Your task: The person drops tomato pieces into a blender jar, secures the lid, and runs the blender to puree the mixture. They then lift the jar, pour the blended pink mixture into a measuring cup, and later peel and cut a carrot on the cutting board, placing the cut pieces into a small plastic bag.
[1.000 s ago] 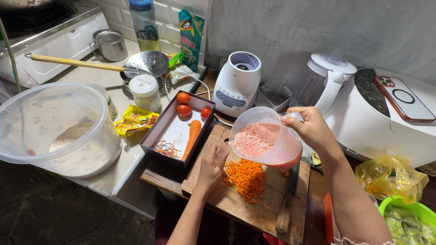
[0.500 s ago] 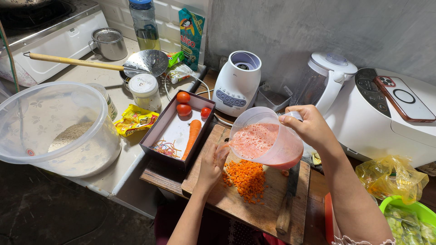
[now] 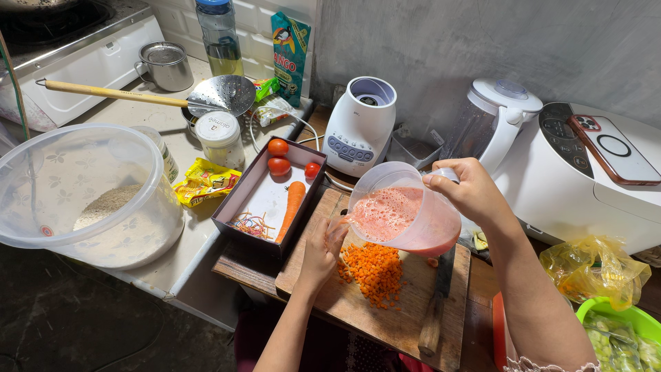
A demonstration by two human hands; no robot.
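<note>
Blender jug [image 3: 405,215] sits mid-frame, tipped over toward the left, full of frothy pink-red liquid that's right up at the spout. The right hand [image 3: 468,193] comes in from the lower right and has its fingers wrapped tight round the jug's handle, holding it up above the wooden cutting board [image 3: 358,303]. The left hand [image 3: 320,251] reaches up from the bottom edge, fingers curled around something small and clear right under the spout; can't really tell what it is, maybe a little glass. Just beside that hand there's a pile of diced carrot [image 3: 373,271] on the board, and a knife [image 3: 438,303] lies along the board's right side. Left of the board is a dark shallow box [image 3: 234,207] with three tomatoes [image 3: 279,165] at its far end, a whole carrot [image 3: 292,207], and some peel scraps. Far left is a big clear plastic tub [image 3: 148,231] with a pale grainy heap in the bottom. The white blender base [image 3: 358,127] stands behind the jug, empty on top.
</note>
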